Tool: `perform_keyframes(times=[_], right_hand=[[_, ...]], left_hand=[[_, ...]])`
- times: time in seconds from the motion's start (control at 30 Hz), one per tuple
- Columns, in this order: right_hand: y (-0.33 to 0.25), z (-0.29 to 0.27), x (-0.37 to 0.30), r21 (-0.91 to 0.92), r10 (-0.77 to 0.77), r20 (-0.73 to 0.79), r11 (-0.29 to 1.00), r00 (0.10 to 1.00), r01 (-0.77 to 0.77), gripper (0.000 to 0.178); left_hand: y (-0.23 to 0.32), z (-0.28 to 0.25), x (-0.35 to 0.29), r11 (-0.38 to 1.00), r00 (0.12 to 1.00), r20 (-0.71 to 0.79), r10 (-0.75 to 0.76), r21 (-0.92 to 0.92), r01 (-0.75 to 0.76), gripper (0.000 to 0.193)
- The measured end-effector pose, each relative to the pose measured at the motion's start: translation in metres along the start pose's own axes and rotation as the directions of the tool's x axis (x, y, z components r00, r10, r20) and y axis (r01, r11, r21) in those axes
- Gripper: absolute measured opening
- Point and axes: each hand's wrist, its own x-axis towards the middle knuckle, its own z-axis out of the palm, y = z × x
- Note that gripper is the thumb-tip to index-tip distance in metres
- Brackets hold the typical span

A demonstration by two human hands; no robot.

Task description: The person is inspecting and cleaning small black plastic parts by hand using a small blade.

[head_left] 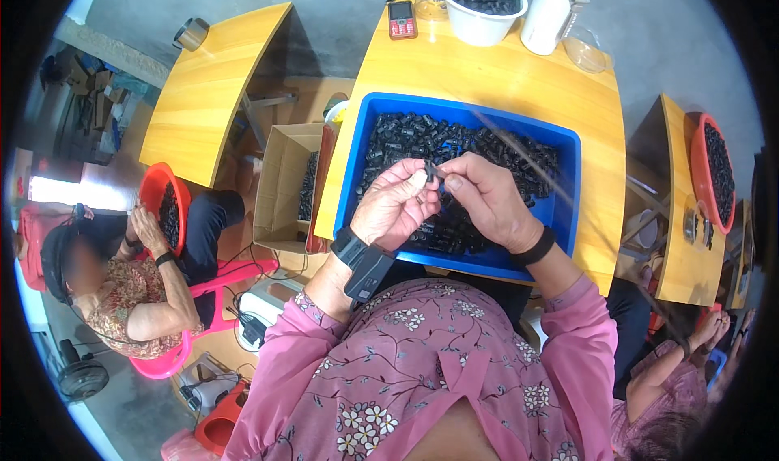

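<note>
Above a blue tray [568, 205], my two hands meet over a heap of small black plastic parts [495, 148]. My left hand [398, 201] pinches one small black plastic part [430, 169] between thumb and fingertips. The thumb and forefinger of my right hand [491, 201] are closed at the right end of that same part. Whether the right fingers also hold a separate small piece is hidden by the fingertips.
On the yellow table [462, 67] stand a white bucket of black parts [479, 27], a red phone [402, 20] and a white jug [554, 10]. A cardboard box [280, 189] is left of the table. A co-worker [154, 299] sits at left with a red basin [185, 197].
</note>
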Motion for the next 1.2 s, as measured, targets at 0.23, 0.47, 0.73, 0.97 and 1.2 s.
perform_keyframes(times=[0.23, 0.47, 0.73, 0.97, 1.2], right_hand=[[0.002, 0.002, 0.000, -0.114, -0.072, 0.001, 0.991, 0.997, 0.071, 0.011], [0.008, 0.001, 0.000, -0.215, -0.155, 0.006, 0.965, 0.988, 0.152, 0.015], [0.007, 0.000, 0.000, -0.244, -0.183, -0.001, 0.953, 0.983, 0.177, 0.016], [0.008, 0.001, -0.001, -0.229, -0.186, -0.027, 0.958, 0.982, 0.175, 0.015], [0.009, 0.003, -0.001, -0.226, -0.196, -0.027, 0.956, 0.980, 0.186, 0.016]], left_hand=[[-0.001, -0.006, 0.000, 0.999, 1.000, 0.000, 0.005, -0.049, -0.005, 0.012], [-0.001, -0.008, 0.000, 0.997, 1.000, 0.003, -0.007, -0.073, 0.007, 0.015], [0.000, -0.006, 0.000, 0.998, 1.000, 0.001, -0.002, -0.068, 0.002, 0.014], [-0.001, -0.007, 0.000, 0.998, 1.000, 0.016, 0.005, -0.061, -0.004, 0.014], [-0.001, -0.007, 0.000, 0.998, 1.000, 0.027, 0.010, -0.057, -0.008, 0.014]])
